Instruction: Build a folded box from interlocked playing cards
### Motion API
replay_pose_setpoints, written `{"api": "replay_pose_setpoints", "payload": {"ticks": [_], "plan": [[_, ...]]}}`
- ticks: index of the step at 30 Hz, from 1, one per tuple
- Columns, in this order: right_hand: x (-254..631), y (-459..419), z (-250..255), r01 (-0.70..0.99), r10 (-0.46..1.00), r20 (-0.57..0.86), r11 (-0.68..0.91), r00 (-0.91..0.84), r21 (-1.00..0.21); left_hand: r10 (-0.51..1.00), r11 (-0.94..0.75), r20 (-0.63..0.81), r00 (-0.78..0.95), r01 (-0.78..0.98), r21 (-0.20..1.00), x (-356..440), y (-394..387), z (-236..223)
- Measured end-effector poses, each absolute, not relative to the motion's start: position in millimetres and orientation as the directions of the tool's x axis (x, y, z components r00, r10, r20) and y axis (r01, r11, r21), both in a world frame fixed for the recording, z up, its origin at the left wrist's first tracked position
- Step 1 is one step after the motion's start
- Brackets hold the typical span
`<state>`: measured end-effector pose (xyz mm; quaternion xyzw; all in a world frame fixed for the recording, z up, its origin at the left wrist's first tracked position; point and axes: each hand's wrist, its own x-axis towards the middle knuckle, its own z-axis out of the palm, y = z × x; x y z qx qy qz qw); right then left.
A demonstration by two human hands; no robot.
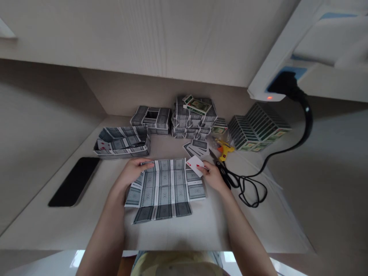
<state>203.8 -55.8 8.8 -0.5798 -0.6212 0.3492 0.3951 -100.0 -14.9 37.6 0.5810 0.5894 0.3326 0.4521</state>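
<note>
A sheet of joined playing cards point(165, 184), patterned backs up, lies in front of me with flaps along its edges. My left hand point(135, 170) pinches its far left corner between thumb and fingers. In my right hand point(211, 174) is a single playing card point(195, 165), its face with red pips turned up, held over the sheet's far right corner. Just beyond that card, several loose playing cards point(198, 147) lie fanned on the table, mostly backs up. Black-handled scissors point(223, 174) rest beside my right hand, partly hidden by it.
A yellow glue gun point(225, 149) and a coiled black cable point(253, 191) lie at right. Boxes built from cards point(194, 115) stand at the back; an open card tray point(123, 142) and a phone point(74, 182) are at left. Card packs point(260, 126) are stacked back right, below a power strip point(276, 76).
</note>
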Motion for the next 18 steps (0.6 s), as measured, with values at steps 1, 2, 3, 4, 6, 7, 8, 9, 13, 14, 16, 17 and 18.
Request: {"api": "replay_pose_setpoints", "payload": {"ticks": [1,2,3,4,6,7,8,9,13,14,16,17,18], "plan": [[204,-56,9,0.439,0.997,0.075,0.082,-0.033,-0.895,0.986,0.1,-0.144,0.087,0.384,0.918,-100,-15,37],[203,-56,10,0.433,0.997,0.062,0.075,-0.046,-0.898,0.986,0.096,-0.141,0.09,0.382,0.919,-101,-14,36],[203,-56,10,0.431,0.997,0.051,0.069,-0.055,-0.9,0.986,0.092,-0.137,0.093,0.381,0.92,-102,-14,35],[202,-57,11,0.433,0.997,0.044,0.067,-0.061,-0.899,0.986,0.088,-0.135,0.097,0.381,0.921,-102,-13,35],[201,-57,14,0.455,0.996,0.048,0.076,-0.074,-0.887,0.985,0.085,-0.135,0.104,0.384,0.919,-103,-13,34],[201,-57,16,0.475,0.995,0.06,0.092,-0.081,-0.875,0.984,0.087,-0.139,0.108,0.387,0.918,-103,-13,34],[201,-57,17,0.497,0.993,0.084,0.116,-0.086,-0.86,0.983,0.09,-0.144,0.112,0.388,0.917,-103,-14,34],[201,-57,18,0.514,0.99,0.114,0.143,-0.089,-0.846,0.982,0.092,-0.147,0.116,0.389,0.917,-103,-14,34],[201,-55,15,0.462,0.985,0.17,0.162,-0.024,-0.872,0.981,0.081,-0.144,0.131,0.398,0.914,-103,-14,34],[200,-54,13,0.405,0.987,0.157,0.135,0.021,-0.904,0.98,0.076,-0.143,0.138,0.405,0.911,-103,-14,34],[199,-52,8,0.271,0.988,0.117,0.086,0.1,-0.959,0.98,0.064,-0.138,0.147,0.422,0.904,-104,-14,34],[198,-51,6,0.218,0.988,0.097,0.07,0.116,-0.974,0.979,0.057,-0.134,0.15,0.431,0.9,-104,-13,34],[198,-51,5,0.186,0.99,0.083,0.06,0.118,-0.981,0.98,0.051,-0.131,0.153,0.438,0.898,-104,-13,33]]}}
